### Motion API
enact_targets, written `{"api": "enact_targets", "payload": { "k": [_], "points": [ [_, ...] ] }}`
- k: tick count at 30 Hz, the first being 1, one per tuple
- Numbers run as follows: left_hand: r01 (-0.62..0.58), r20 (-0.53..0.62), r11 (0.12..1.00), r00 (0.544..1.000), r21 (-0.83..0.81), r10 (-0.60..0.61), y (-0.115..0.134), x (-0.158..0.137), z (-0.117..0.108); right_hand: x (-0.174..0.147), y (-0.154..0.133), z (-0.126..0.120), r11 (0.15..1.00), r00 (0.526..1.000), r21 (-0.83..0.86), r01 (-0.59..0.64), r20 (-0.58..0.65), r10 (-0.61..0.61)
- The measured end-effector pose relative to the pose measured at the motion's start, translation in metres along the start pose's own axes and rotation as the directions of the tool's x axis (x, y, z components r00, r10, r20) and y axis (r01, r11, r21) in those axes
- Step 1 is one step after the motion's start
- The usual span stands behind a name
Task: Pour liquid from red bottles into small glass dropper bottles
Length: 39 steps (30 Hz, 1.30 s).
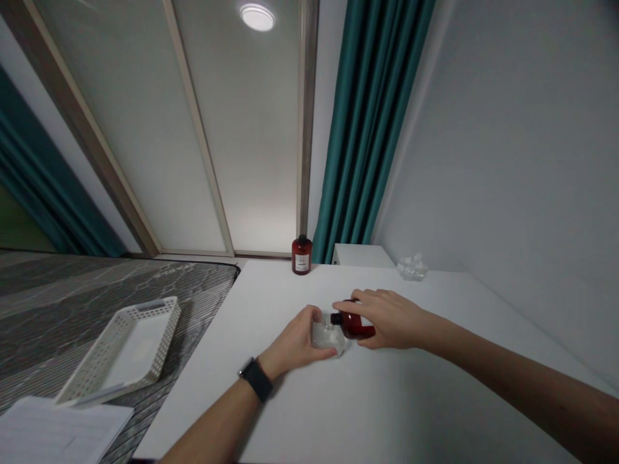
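Note:
My right hand (387,316) is wrapped round a dark red bottle (354,327) with a black neck or cap. The bottle lies tilted on its side, its neck pointing left. My left hand (302,338), with a dark watch at the wrist, grips a clear glass-like container (327,338) on the white table (290,412). The bottle's neck is over or against the top of this container; I cannot tell whether they touch. No liquid can be made out. A second dark red bottle (302,256) with a pale label stands upright at the table's far edge.
Crumpled clear plastic (412,267) lies at the far right of the table. On the left, a white perforated basket (120,351) and white papers (58,432) rest on a grey patterned surface (43,322). A white cabinet (362,255) stands behind the table, beside a wall.

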State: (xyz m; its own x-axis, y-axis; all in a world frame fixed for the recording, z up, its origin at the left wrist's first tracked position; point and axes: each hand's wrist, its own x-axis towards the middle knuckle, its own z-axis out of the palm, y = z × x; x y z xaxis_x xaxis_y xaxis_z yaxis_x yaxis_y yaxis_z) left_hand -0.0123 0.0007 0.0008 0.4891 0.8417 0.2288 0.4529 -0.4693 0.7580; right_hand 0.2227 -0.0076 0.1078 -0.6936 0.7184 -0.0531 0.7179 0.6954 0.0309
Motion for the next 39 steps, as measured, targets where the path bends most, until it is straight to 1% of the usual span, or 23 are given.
{"api": "enact_targets", "payload": {
  "k": [7, 16, 39],
  "points": [
    [0.0, 0.005, 1.0, 1.0, 0.006, 0.0, 0.0033, -0.0001, -0.0014, 0.0003, -0.0009, -0.0016, 1.0, 1.0, -0.004, 0.01, -0.005, -0.01],
    [-0.008, 0.013, 1.0, 1.0, 0.009, 0.008, -0.0004, -0.0001, -0.0001, 0.001, -0.0013, -0.0024, 1.0, 1.0, -0.007, 0.007, 0.007, -0.007],
    [0.001, 0.035, 1.0, 0.999, 0.016, -0.002, 0.0017, 0.0016, -0.0017, 0.0017, -0.0025, -0.0043, 1.0, 1.0, -0.019, 0.006, 0.013, -0.006]
  ]
}}
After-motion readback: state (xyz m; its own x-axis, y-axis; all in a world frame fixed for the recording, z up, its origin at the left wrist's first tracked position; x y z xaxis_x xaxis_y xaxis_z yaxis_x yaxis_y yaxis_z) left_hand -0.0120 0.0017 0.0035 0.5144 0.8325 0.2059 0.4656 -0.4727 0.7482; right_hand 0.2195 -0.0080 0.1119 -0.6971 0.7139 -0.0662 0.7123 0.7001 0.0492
